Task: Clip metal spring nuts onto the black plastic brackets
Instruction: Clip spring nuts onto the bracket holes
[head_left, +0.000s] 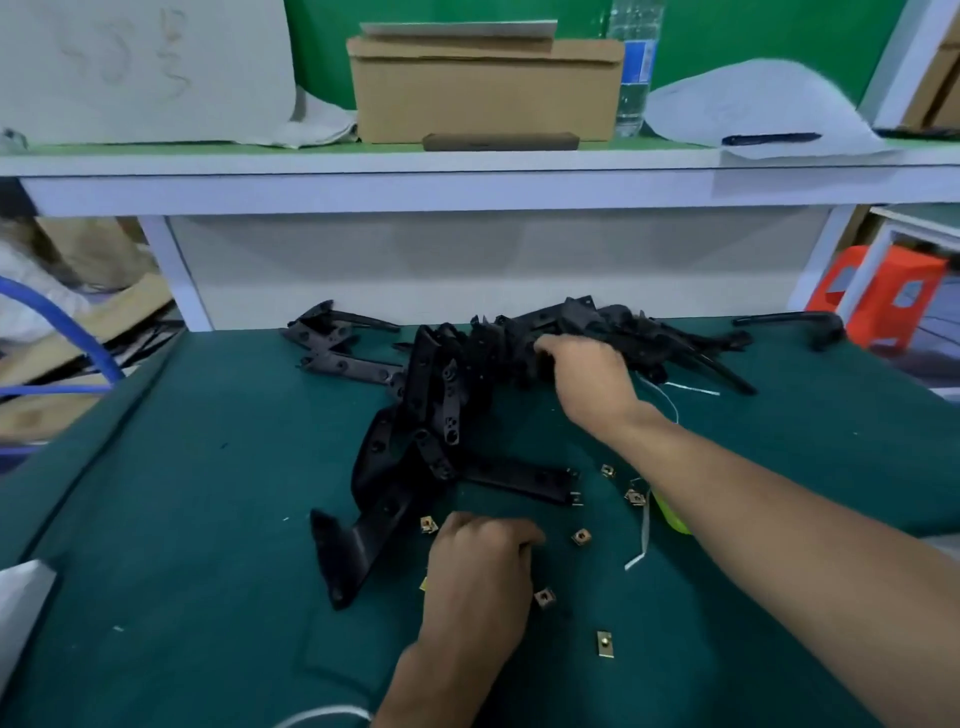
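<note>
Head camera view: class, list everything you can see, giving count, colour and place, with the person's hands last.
table: one, dark green top
black plastic brackets: many, black, piled mid-table
metal spring nuts: at least six loose, brass, scattered on the near table
cardboard box: one, brown, on the upper shelf
water bottle: one, clear, right of the box
pen: one, dark blue, on white paper, shelf right
left hand: one, curled, among the nuts; contents hidden
right hand: one, reaching into the bracket pile; grip unclear
</note>
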